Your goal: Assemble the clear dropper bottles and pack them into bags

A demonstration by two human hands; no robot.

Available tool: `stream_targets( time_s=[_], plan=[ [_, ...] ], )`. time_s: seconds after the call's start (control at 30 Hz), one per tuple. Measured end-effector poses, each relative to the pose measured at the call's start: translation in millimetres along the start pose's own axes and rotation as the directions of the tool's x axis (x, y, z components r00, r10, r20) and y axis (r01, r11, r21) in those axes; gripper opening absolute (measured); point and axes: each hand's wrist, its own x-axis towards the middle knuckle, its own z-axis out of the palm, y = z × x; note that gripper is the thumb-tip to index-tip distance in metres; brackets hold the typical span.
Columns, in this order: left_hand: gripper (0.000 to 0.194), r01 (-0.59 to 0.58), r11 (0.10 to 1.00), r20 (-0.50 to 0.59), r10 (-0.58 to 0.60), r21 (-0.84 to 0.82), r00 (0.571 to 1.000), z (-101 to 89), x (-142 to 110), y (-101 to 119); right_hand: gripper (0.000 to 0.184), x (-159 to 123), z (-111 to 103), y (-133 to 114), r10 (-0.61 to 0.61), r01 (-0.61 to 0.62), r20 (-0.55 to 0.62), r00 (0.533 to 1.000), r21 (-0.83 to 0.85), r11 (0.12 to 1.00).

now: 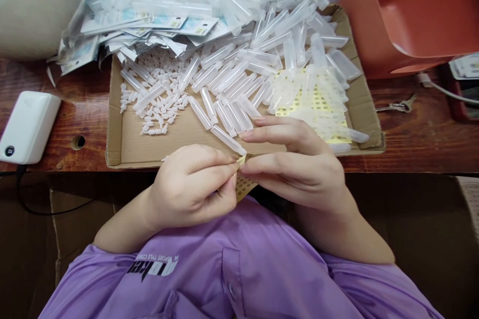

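Close in front of my body, a yellow sticker sheet [245, 188] with rows of small dark marks is bent between both hands. My left hand [192, 184] is closed in a pinch on its upper edge. At the same edge, the lower fingers of my right hand [299, 164] press together on the sheet, while its upper fingers stretch out over the tray. Just beyond my fingertips lies a clear plastic tube [227, 139], its near end by the sheet. Several more clear tubes [228, 77] and a pile of small white tips [160, 104] fill the cardboard tray [136, 152].
Another yellow sticker sheet [318, 94] lies under tubes at the tray's right. Printed packets [149, 25] are heaped behind. A white power bank [30, 127] with a cable is at left; keys [398, 105] and an orange bin [415, 20] are at right.
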Motion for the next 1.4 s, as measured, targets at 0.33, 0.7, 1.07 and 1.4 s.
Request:
stream_targets(
  time_s=[0.33,0.7,1.07,1.4],
  plan=[
    [0.011,0.101,0.992,-0.046,-0.105,-0.068,0.993,2.5,-2,1,0.016,-4,8,3,-0.086,0.08,-0.129,0.988,-0.05,0.996],
    [0.015,0.267,0.917,-0.078,-0.302,-0.297,0.95,4.6,-8,-4,0.027,-6,28,-5,0.1,-0.112,-0.292,0.951,-0.022,0.993],
    [0.025,0.269,0.893,-0.3,-0.384,-0.361,0.873,22.5,-20,-11,0.023,4,47,-28,0.278,-0.303,-0.395,0.876,0.0,0.953],
    [0.01,0.339,0.635,-0.232,-0.643,-0.694,0.73,35.4,-17,-2,0.025,6,58,-26,0.286,-0.282,-0.44,0.852,0.075,0.956]
  ],
)
